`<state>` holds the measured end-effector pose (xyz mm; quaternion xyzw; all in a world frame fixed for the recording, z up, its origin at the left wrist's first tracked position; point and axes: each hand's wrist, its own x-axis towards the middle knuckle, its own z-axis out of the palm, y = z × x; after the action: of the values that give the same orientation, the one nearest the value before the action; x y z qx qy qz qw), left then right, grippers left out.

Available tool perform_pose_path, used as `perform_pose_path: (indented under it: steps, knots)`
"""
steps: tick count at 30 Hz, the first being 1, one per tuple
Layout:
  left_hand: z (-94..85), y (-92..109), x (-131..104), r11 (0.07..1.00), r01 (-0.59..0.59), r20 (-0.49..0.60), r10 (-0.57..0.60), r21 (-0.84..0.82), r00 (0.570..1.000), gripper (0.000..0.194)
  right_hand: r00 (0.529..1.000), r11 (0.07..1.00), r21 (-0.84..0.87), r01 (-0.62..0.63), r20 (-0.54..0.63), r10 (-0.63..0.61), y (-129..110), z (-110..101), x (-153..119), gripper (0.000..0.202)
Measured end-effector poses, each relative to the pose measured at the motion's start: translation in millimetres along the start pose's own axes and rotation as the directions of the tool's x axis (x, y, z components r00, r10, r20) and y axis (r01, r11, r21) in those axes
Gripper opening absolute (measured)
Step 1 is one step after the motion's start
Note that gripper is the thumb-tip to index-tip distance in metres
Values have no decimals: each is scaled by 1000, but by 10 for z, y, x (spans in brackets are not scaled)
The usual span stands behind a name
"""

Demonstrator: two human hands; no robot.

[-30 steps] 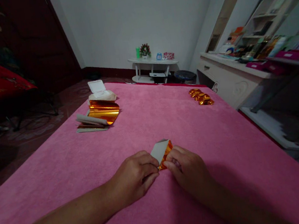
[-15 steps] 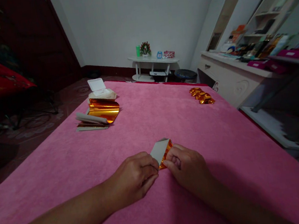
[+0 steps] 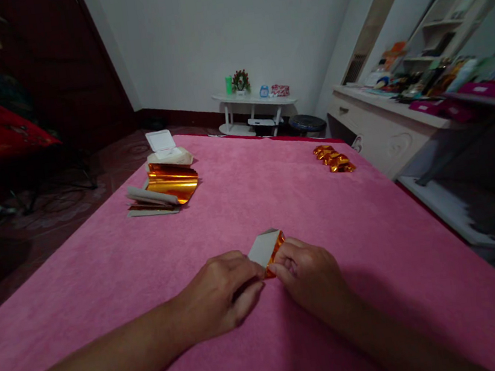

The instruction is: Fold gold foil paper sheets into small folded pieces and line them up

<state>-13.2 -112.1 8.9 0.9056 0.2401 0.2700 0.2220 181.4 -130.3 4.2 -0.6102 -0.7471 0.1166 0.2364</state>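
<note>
A partly folded sheet of gold foil paper (image 3: 262,249) lies on the pink cloth between my hands, grey backing facing up and a strip of gold along its right side. My left hand (image 3: 225,292) pinches its lower left corner, with the fingers closed. On the gold edge, my right hand (image 3: 309,272) is closed with curled fingers and the thumb against the paper. The fingertips of both hands cover part of the near corner.
Loose gold foil sheets (image 3: 174,183) lie at the far left beside an open white packet (image 3: 167,150). Several folded gold pieces (image 3: 334,159) sit in a row at the far right. A cluttered dresser (image 3: 387,106) stands beyond the right edge of the pink cloth (image 3: 250,203).
My left fingers have shifted slightly at the near corner, the thumb moving a little apart from the fingers. My right hand and the paper have barely moved.
</note>
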Motion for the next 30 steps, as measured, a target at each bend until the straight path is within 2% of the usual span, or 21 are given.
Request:
perform_pose_path:
  steps: [5, 16, 30]
  knots:
    - [23, -33, 10, 996, -88, 42, 88, 15, 995, 24, 1000, 1000, -4, 14, -10, -14, 1, 4, 2, 16]
    - [24, 5, -10, 998, -42, 45, 40, 48, 998, 21, 1000, 999, -30, 17, 2, -17, 5, 1, -4, 15]
    - [42, 2, -25, 991, -70, 89, 60, 115, 994, 20, 999, 998, -39, 40, -18, -41, 28, 38, -18, 15]
